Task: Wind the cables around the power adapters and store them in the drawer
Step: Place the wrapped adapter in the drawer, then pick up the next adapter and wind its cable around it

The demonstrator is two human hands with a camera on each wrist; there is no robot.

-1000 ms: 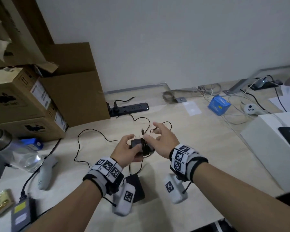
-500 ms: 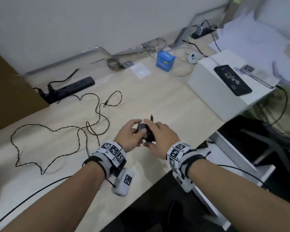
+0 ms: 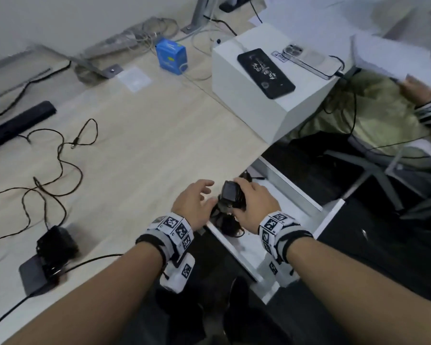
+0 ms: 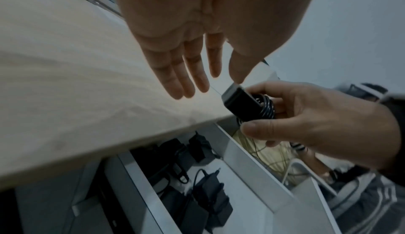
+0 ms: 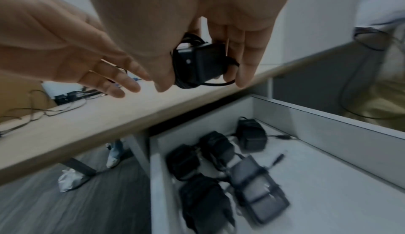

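My right hand (image 3: 251, 202) grips a black power adapter (image 3: 230, 192) with its cable wound round it, above the open white drawer (image 3: 296, 195) at the desk's front edge. The same adapter (image 5: 200, 62) (image 4: 241, 104) shows between thumb and fingers in both wrist views. My left hand (image 3: 197, 202) is open beside it, fingers straight (image 4: 188, 80), holding nothing. Several wound black adapters (image 5: 219, 165) lie in the drawer. On the desk at left sits another black adapter (image 3: 56, 242) with a loose black cable (image 3: 57, 155) spread out.
A white box (image 3: 254, 95) with a black phone (image 3: 265, 72) stands at the desk's right end. A blue carton (image 3: 171, 56) and a black power strip (image 3: 18, 125) lie further back. Another person (image 3: 428, 105) sits at right by a chair base (image 3: 373, 175).
Both hands carried the wound adapter from the middle of the desk to its front right edge, over the open drawer. My left hand has let go and opened; the right keeps holding it.
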